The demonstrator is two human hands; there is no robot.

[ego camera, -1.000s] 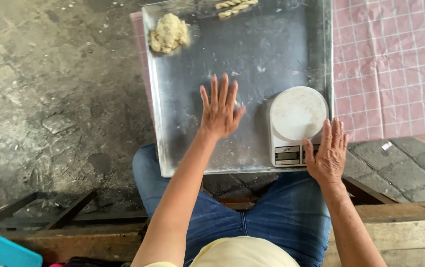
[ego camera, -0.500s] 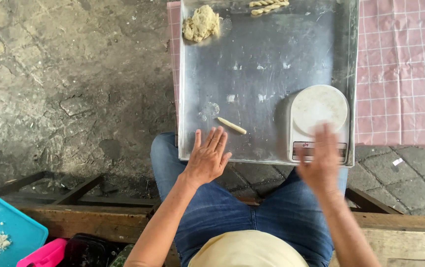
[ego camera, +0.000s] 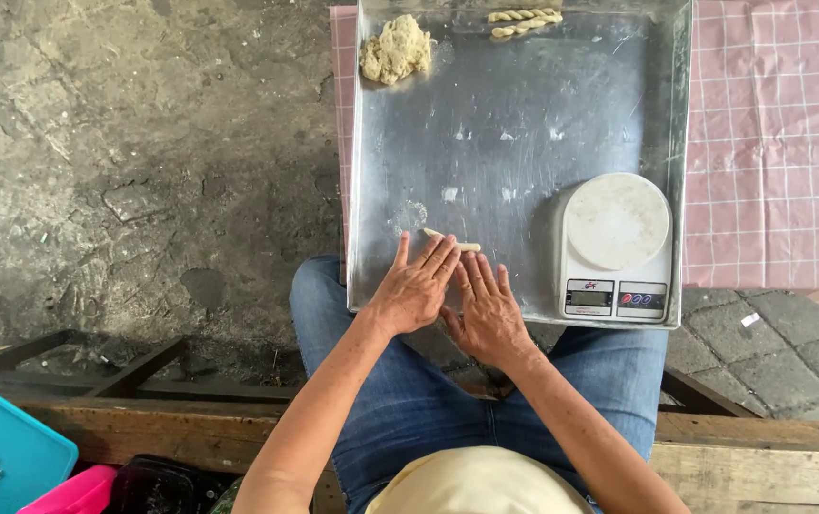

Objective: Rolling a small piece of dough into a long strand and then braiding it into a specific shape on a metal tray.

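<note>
The dough roll (ego camera: 454, 241), a short pale stick, lies on the metal tray (ego camera: 514, 143) right at the fingertips of the left hand (ego camera: 414, 290) and just beyond those of the right hand (ego camera: 489, 309). Both hands lie flat, palms down, fingers straight and slightly fanned, side by side at the tray's near edge; neither pinches anything. The left fingertips reach the roll's near side and seem to touch it, though the contact is too fine to be sure of.

By its look the roll is light and soft: it would dent under a hard squeeze, sag or snap if lifted by one end, and stretch thinner under a rolling palm. The bare, faintly dusted metal under it is smooth, so it may slide instead of turning unless the pressure is even. The safest hold is a gentle one near the middle with several fingertips, or support along its whole length.

Far beyond the hands, at the tray's far edge, sit a crumbly dough lump (ego camera: 395, 49) and two twisted dough sticks (ego camera: 524, 22). Just to the right of the right hand stands a white kitchen scale (ego camera: 616, 246). The tray rests over the person's knees and a pink checked cloth (ego camera: 776, 143).
</note>
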